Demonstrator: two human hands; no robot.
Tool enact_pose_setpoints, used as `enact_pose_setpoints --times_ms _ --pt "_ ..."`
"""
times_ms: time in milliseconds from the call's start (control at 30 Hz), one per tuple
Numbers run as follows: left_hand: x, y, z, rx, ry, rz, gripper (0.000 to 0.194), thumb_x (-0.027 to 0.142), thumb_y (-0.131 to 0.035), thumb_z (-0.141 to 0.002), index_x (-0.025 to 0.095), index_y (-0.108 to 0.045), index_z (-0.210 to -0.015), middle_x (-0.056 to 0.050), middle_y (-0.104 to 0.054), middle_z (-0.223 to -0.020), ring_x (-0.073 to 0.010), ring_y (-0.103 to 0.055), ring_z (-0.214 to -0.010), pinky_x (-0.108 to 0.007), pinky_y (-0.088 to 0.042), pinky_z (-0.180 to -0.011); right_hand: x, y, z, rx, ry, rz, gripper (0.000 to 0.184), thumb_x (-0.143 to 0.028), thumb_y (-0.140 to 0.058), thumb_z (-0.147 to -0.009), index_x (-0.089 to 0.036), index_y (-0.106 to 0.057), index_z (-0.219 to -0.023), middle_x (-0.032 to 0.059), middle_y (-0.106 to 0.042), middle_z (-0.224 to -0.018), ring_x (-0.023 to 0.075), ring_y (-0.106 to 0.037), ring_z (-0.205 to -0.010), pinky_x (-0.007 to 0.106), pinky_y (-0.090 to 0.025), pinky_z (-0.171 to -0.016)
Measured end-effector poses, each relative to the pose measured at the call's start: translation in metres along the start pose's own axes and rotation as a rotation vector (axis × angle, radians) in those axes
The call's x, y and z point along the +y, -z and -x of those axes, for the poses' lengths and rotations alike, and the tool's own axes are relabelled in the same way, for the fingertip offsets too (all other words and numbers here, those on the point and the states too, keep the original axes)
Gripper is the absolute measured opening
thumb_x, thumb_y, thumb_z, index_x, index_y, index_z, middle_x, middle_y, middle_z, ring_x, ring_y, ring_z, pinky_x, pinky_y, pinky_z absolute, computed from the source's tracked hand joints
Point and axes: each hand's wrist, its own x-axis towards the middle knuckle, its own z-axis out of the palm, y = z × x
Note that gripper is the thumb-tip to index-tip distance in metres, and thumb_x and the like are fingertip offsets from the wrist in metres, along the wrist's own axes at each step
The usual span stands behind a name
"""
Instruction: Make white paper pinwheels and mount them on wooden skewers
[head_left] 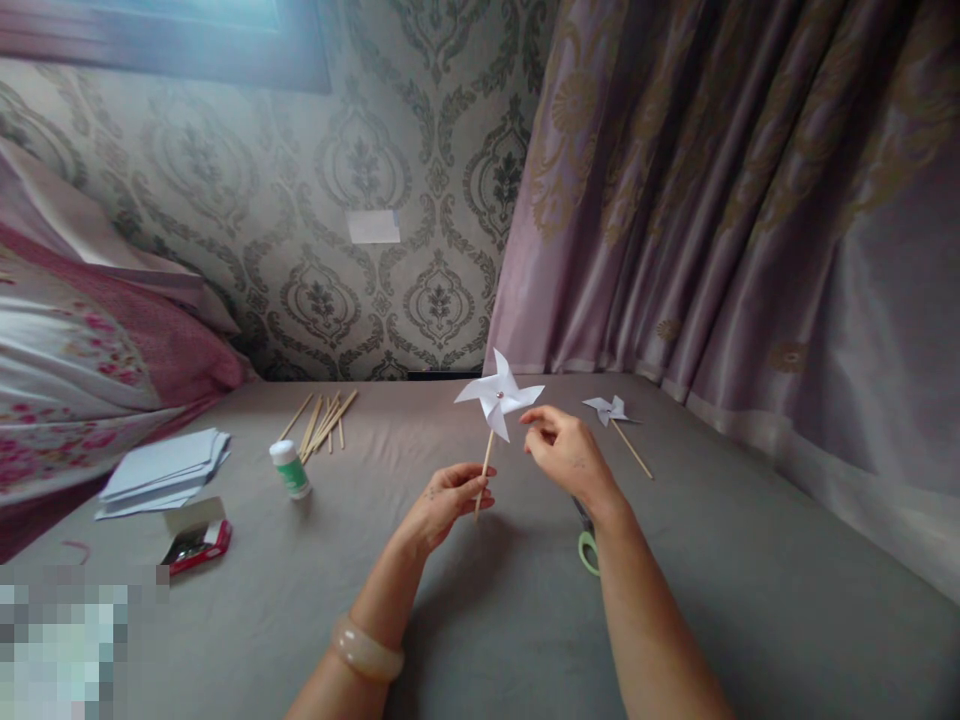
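Observation:
A white paper pinwheel (495,392) on a wooden stick stands nearly upright above the grey cloth surface, with a small round pin at its centre. My left hand (448,497) is closed around the lower part of its stick. Just right of the blades is my right hand (566,445), its fingers loosely bent and apart, holding nothing; the fingertips are close to one blade, and I cannot tell if they touch. Beneath my right forearm lie scissors (588,552) with a light green handle, partly hidden. A second white pinwheel (609,408) lies farther right on its stick.
Several wooden sticks (322,425) lie at the back left, behind a white and green glue stick (289,470). Stacked white paper (161,470) and an open red box (199,545) of small metal pieces are at left. Curtains (720,200) hang along the right side.

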Motion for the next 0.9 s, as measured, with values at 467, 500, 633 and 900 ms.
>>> enact_pose_setpoints --times_ms 467,500,633,900 --pt "0.0 0.0 0.0 -0.011 -0.003 0.008 0.041 0.036 -0.085 -0.054 0.011 -0.074 -0.084 -0.002 -0.061 -0.071 -0.0138 -0.059 -0.067 -0.037 -0.051 -0.079 0.001 -0.003 0.002 -0.207 0.052 0.01 0.03 -0.022 -0.047 -0.078 -0.022 -0.072 -0.094 0.0021 -0.073 -0.076 0.0155 -0.064 -0.065 0.024 -0.044 -0.061" --pt "0.0 0.0 0.0 -0.011 -0.002 0.006 0.041 0.036 -0.085 -0.054 0.011 -0.074 -0.084 -0.003 -0.061 -0.072 -0.0137 -0.058 -0.067 -0.037 -0.051 -0.079 0.002 -0.002 0.001 -0.118 0.043 -0.005 0.029 -0.022 -0.046 -0.078 -0.02 -0.072 -0.092 0.0028 -0.073 -0.074 0.0157 -0.064 -0.065 0.024 -0.044 -0.061" --pt "-0.001 -0.001 0.0 -0.002 0.004 0.005 0.039 0.036 -0.085 -0.054 0.011 -0.074 -0.083 -0.003 -0.062 -0.071 -0.0131 -0.057 -0.065 -0.037 -0.051 -0.078 -0.003 0.004 0.0 0.198 -0.036 0.122 0.05 -0.02 -0.045 -0.079 -0.015 -0.057 -0.127 0.0053 -0.074 -0.08 0.0192 -0.066 -0.073 0.027 -0.045 -0.067" --pt "0.0 -0.001 0.001 0.003 -0.013 0.0 0.039 0.036 -0.085 -0.055 0.012 -0.074 -0.084 -0.003 -0.062 -0.073 -0.0144 -0.059 -0.068 -0.036 -0.051 -0.078 -0.01 0.001 0.009 -0.282 0.06 0.094 0.037 -0.02 -0.048 -0.077 -0.025 -0.072 -0.105 0.0015 -0.075 -0.081 0.0157 -0.065 -0.071 0.024 -0.044 -0.064"
